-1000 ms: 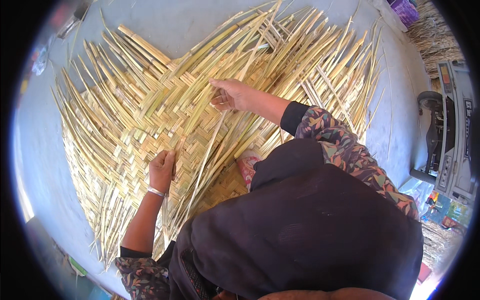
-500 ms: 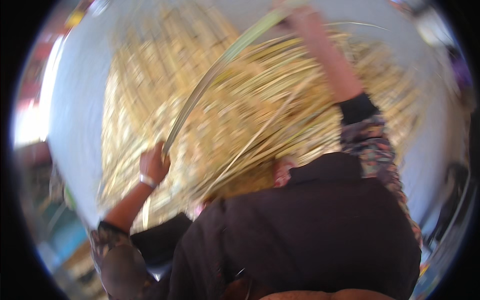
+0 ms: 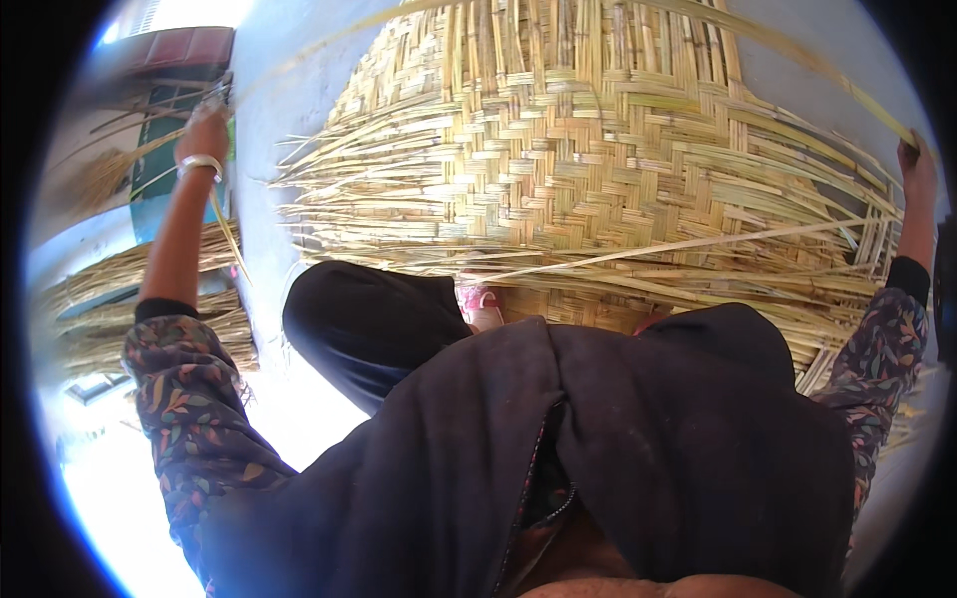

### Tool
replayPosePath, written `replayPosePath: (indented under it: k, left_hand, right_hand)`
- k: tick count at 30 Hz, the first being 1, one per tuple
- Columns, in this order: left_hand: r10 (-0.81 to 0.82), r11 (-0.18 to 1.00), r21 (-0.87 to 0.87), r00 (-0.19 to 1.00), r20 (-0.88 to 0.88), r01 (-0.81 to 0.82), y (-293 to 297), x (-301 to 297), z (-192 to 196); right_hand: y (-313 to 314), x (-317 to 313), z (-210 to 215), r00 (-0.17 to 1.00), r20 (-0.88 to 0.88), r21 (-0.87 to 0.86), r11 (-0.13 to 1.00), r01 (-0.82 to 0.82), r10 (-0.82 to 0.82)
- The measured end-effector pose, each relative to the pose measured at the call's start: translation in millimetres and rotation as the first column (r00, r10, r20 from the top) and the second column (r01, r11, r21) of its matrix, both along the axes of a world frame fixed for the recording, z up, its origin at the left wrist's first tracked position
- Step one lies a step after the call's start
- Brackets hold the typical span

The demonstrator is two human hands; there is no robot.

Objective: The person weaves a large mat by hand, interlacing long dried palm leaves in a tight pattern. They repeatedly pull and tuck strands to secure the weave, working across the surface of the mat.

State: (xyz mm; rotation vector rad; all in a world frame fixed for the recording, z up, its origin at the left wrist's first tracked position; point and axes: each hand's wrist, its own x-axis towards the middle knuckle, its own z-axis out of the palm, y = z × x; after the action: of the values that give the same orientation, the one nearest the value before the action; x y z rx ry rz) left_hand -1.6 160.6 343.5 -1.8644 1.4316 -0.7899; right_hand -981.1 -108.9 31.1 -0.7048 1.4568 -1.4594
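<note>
The left hand [image 3: 202, 138] at left and right hand [image 3: 917, 164] at right are clamping a long strip [image 3: 842, 80], arching across the woven mat [image 3: 578, 149] at its far side.

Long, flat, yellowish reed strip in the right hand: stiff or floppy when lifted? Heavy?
The long, flat, yellowish reed strip is probably springy rather than limp: it bows from the right hand without a visible kink, though the fisheye may exaggerate that. Likely light for its length, since it looks narrow and thin.
</note>
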Motion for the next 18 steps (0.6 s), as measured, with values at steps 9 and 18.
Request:
replayPosePath:
  k: [9, 18]
  left_hand:
    - [-0.347, 0.820, -0.430, 0.926, 0.152, 0.378, -127.8, -28.3, 163.1]
    - [0.275, 0.961, 0.111, 0.927, -0.254, -0.255, -76.8, -36.0, -95.7]
  right_hand:
    - [45.5, 31.2, -64.6, 0.952, -0.289, 0.082, 0.993, -0.082, 0.103]
    - [79.9, 0.6, -66.6, 0.983, -0.121, 0.083, 0.988, -0.128, 0.138]
